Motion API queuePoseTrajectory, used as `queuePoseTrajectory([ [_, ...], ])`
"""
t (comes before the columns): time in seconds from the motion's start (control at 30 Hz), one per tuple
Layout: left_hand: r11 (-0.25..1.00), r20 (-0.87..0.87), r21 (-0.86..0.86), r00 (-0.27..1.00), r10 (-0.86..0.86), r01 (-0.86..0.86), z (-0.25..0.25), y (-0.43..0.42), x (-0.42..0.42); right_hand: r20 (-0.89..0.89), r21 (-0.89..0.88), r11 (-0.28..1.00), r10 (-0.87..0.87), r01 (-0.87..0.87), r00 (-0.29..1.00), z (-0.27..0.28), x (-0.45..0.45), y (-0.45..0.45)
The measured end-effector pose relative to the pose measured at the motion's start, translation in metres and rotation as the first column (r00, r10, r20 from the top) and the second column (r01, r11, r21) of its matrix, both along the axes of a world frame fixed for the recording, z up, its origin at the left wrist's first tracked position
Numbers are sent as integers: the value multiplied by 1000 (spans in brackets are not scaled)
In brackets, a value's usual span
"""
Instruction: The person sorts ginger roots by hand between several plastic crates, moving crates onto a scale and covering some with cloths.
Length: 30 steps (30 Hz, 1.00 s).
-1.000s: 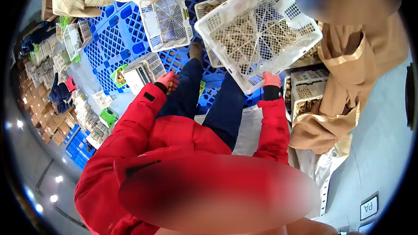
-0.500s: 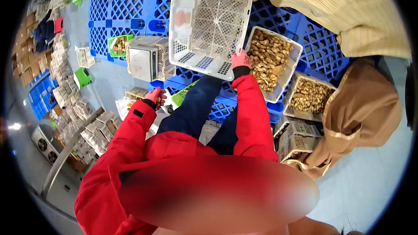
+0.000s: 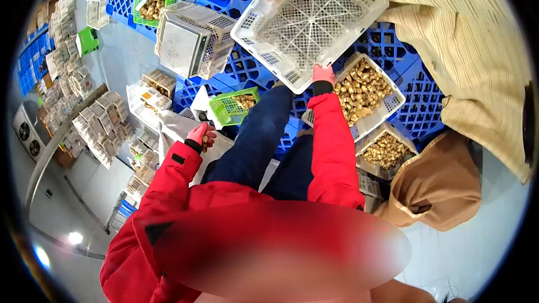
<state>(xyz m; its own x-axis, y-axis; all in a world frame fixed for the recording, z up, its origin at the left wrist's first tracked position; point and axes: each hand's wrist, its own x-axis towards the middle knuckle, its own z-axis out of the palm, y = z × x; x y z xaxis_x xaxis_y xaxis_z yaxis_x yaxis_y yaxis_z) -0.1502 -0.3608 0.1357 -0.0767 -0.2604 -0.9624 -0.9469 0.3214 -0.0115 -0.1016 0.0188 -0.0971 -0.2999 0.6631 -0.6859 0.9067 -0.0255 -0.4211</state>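
Note:
My right hand [image 3: 323, 74] grips the near rim of a large white mesh crate [image 3: 311, 17], which is tilted and has no contents that I can see. Close to that hand, a white crate of golden-brown lumpy pieces [image 3: 362, 92] rests on the blue pallet. My left hand [image 3: 203, 136] is raised over my left side, its fingers curled round something small and brownish that I cannot make out. Just beyond it lies a green basket [image 3: 227, 108] with a few brown pieces.
A scale [image 3: 181, 47] leans against a white crate on the blue pallet [image 3: 415, 78]. Another filled crate [image 3: 386, 150] stands at right beside brown cloth [image 3: 441, 188]. Striped cloth [image 3: 477, 50] drapes the upper right. A metal rail [image 3: 56, 140] and stacked crates are at left.
My view has turned toward the left. The white crate has swung from over the right side to ahead of me, uncovering the filled crates. My right hand still holds its rim.

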Motion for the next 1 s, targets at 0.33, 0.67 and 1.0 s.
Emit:
queuePoseTrajectory([
  [0.33,998,11,-1,998,69,-69,0,-10,-10,264,-23,985,-157,169,952,-101,9,3],
  [0.67,994,18,-30,994,107,-106,9,-19,-3,173,-293,811,565,-506,807,-84,-26,-12],
  [1.0,850,-69,172,854,515,-499,101,-12,-27,347,-915,75,-357,397,867,276,-143,-29],
])
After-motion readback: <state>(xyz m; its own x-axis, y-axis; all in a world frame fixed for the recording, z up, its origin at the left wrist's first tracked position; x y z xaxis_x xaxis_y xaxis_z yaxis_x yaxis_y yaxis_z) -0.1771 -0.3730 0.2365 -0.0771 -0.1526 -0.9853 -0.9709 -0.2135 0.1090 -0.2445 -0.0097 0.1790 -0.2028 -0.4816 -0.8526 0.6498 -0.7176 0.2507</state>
